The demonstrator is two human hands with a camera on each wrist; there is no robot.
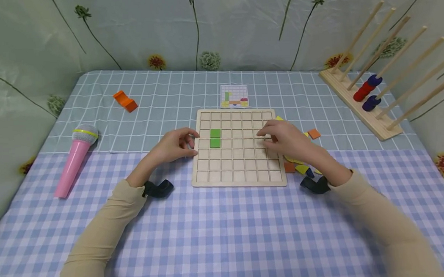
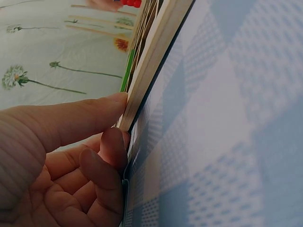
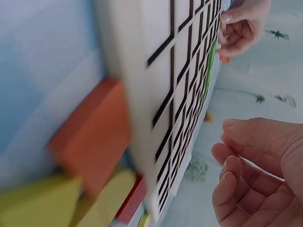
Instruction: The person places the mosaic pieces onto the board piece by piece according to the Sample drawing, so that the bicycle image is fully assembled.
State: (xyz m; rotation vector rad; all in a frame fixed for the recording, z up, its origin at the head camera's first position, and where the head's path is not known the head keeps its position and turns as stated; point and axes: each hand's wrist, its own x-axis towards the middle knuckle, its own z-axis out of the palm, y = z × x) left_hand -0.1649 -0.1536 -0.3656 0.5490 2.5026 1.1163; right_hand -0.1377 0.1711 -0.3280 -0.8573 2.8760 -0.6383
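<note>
A square wooden grid board (image 1: 239,165) lies flat on the table, with two green square tiles (image 1: 215,138) in adjoining cells toward its left side. At the board's left edge is my left hand (image 1: 170,146). In the left wrist view its thumb (image 2: 90,116) touches the side of the board, and the other fingers are loosely bent beside it. My right hand (image 1: 288,140) hovers over the board's right part. In the right wrist view its fingers (image 3: 232,165) are loosely bent, with nothing visible between them.
Several coloured pieces, including an orange tile (image 1: 314,133), lie right of the board, partly under my right arm. Behind the board is a pattern card (image 1: 234,96). A pink microphone (image 1: 74,162) and an orange block (image 1: 125,101) lie left; a pegged wooden rack (image 1: 361,104) stands right.
</note>
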